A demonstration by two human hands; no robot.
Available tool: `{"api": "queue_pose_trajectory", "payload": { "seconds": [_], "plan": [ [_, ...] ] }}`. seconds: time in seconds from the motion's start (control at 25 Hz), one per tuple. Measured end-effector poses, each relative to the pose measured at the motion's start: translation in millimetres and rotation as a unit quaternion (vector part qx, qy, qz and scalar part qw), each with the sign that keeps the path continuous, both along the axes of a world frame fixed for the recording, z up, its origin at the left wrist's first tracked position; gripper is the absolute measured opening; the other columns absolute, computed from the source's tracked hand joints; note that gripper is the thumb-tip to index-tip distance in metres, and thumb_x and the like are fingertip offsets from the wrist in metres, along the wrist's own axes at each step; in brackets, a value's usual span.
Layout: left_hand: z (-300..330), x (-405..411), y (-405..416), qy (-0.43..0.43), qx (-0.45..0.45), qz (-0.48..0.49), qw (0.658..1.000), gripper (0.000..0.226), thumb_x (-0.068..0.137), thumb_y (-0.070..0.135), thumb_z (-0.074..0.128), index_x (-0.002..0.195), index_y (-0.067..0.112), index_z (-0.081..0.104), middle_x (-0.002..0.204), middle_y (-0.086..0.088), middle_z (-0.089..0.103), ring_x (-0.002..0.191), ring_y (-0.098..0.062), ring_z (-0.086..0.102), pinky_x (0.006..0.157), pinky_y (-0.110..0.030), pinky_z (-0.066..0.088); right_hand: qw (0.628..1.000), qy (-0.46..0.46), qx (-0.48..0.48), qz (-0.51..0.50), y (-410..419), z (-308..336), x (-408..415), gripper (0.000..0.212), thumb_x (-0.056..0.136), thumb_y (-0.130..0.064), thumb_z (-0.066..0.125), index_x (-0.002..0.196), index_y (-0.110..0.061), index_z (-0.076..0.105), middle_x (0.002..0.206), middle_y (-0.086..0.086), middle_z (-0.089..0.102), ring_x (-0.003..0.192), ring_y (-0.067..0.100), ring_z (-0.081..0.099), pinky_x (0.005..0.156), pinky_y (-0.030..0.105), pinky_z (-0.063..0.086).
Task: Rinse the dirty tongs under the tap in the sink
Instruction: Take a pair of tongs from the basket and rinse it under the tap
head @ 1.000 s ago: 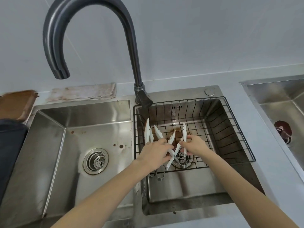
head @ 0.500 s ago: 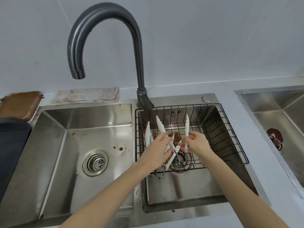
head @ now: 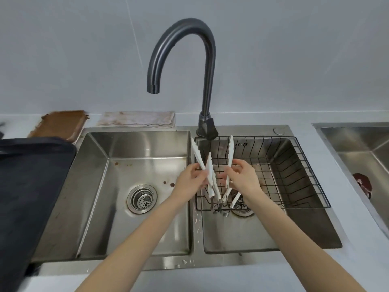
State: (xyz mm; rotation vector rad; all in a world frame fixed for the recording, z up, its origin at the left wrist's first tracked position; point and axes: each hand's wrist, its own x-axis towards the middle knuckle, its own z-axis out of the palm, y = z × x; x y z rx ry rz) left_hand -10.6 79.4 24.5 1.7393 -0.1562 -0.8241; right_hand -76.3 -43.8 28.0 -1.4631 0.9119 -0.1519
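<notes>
Several white tongs with serrated tips are held upright over the divider between the two sink basins. My left hand (head: 190,182) grips one pair of tongs (head: 197,157) whose tip points up and left. My right hand (head: 242,175) grips another pair of tongs (head: 230,152) that points almost straight up. Their metal hinge ends cross low down, over the black wire basket (head: 294,169) in the right basin. The dark curved tap (head: 189,60) arches above, its spout over the left basin (head: 117,186). No water runs from it.
A dark tray (head: 27,186) lies on the counter at the left, with a brown stained board (head: 61,123) behind it. A stained cloth (head: 139,119) lies behind the left basin. A second sink (head: 362,148) with a reddish object in it is at the far right.
Both hands have lifted the tongs up out of the wire basket and shifted them left toward the divider. The view has shifted too, so the tap now appears farther right.
</notes>
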Motion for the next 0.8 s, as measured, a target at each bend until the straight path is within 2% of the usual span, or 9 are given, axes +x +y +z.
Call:
{"api": "queue_pose_trajectory", "payload": {
  "seconds": [0.08, 0.16, 0.24, 0.32, 0.48, 0.56, 0.6, 0.72, 0.8],
  "plan": [
    [-0.8, 5.6, 15.8, 0.066, -0.036, 0.056, 0.996, 0.046, 0.092, 0.020, 0.053, 0.134, 0.006, 0.040, 0.099, -0.008, 0.068, 0.087, -0.024, 0.066, 0.079, -0.028, 0.055, 1.000, -0.007, 0.013, 0.013, 16.4, 1.1, 5.3, 0.052, 0.090, -0.011, 0.057, 0.137, -0.005, 0.037, 0.116, 0.013, 0.062, 0.076, 0.015, 0.067, 0.067, 0.024, 0.058],
    [-2.3, 12.5, 30.9, 0.109, -0.068, 0.106, 0.986, 0.044, 0.091, 0.017, 0.055, 0.131, 0.005, 0.041, 0.087, -0.007, 0.066, 0.077, -0.022, 0.066, 0.072, -0.027, 0.058, 0.999, -0.008, 0.028, 0.027, 30.2, -0.7, 13.3, 0.052, 0.090, -0.010, 0.057, 0.137, -0.006, 0.037, 0.119, 0.014, 0.061, 0.078, 0.017, 0.068, 0.069, 0.026, 0.058],
    [-3.0, 19.8, 44.8, 0.131, -0.083, 0.133, 0.979, 0.043, 0.091, 0.014, 0.055, 0.130, 0.001, 0.042, 0.085, -0.008, 0.065, 0.073, -0.023, 0.064, 0.064, -0.025, 0.059, 0.999, -0.004, 0.030, 0.039, 43.1, -3.2, 22.4, 0.051, 0.090, -0.011, 0.057, 0.137, -0.007, 0.038, 0.122, 0.014, 0.061, 0.082, 0.020, 0.068, 0.074, 0.031, 0.058],
    [-3.4, 26.5, 56.1, 0.139, -0.086, 0.143, 0.976, 0.043, 0.090, 0.010, 0.055, 0.130, 0.002, 0.042, 0.083, -0.008, 0.064, 0.072, -0.025, 0.064, 0.061, -0.026, 0.060, 0.998, 0.009, -0.011, 0.065, 54.9, -5.8, 31.3, 0.050, 0.090, -0.014, 0.057, 0.136, -0.008, 0.039, 0.122, 0.011, 0.061, 0.085, 0.020, 0.068, 0.082, 0.037, 0.057],
    [-4.3, 47.9, 74.4, 0.107, -0.062, 0.159, 0.980, 0.048, 0.089, 0.006, 0.054, 0.134, 0.008, 0.039, 0.083, -0.008, 0.065, 0.073, -0.026, 0.065, 0.057, -0.026, 0.060, 0.990, 0.033, -0.065, 0.117, 63.3, -1.9, 52.1, 0.051, 0.091, -0.024, 0.056, 0.137, -0.010, 0.040, 0.109, 0.004, 0.064, 0.091, 0.016, 0.064, 0.082, 0.029, 0.054],
    [-3.9, 61.4, 82.9, 0.096, -0.056, 0.158, 0.981, 0.049, 0.089, 0.005, 0.053, 0.136, 0.007, 0.039, 0.084, -0.008, 0.065, 0.071, -0.025, 0.066, 0.052, -0.024, 0.059, 0.990, 0.038, -0.098, 0.096, 52.2, 2.3, 65.9, 0.050, 0.091, -0.026, 0.055, 0.136, -0.009, 0.041, 0.095, -0.005, 0.061, 0.093, 0.016, 0.063, 0.086, 0.031, 0.054],
    [-3.8, 68.4, 87.0, 0.094, -0.051, 0.156, 0.982, 0.050, 0.089, 0.005, 0.053, 0.137, 0.008, 0.039, 0.086, -0.008, 0.065, 0.071, -0.024, 0.066, 0.052, -0.024, 0.059, 0.987, 0.043, -0.133, 0.076, 43.8, 5.1, 74.4, 0.050, 0.091, -0.026, 0.055, 0.136, -0.009, 0.041, 0.095, -0.005, 0.061, 0.096, 0.018, 0.064, 0.090, 0.034, 0.053],
    [-6.3, 86.2, 94.9, 0.080, -0.035, 0.147, 0.985, 0.049, 0.090, 0.007, 0.053, 0.137, 0.010, 0.039, 0.090, -0.007, 0.066, 0.073, -0.022, 0.067, 0.055, -0.024, 0.059, 0.969, 0.052, -0.240, 0.015, 16.0, 15.9, 102.7, 0.055, 0.090, -0.025, 0.057, 0.139, -0.009, 0.036, 0.124, 0.010, 0.055, 0.103, 0.024, 0.061, 0.093, 0.036, 0.049],
    [-8.3, 94.3, 96.4, 0.077, -0.030, 0.146, 0.986, 0.051, 0.090, 0.007, 0.053, 0.138, 0.011, 0.039, 0.088, -0.005, 0.067, 0.073, -0.020, 0.068, 0.059, -0.026, 0.060, 0.959, 0.048, -0.278, 0.006, 4.2, 21.3, 120.7, 0.057, 0.090, -0.026, 0.057, 0.140, -0.011, 0.035, 0.133, 0.013, 0.046, 0.098, 0.021, 0.058, 0.094, 0.033, 0.046]
  ]
}}
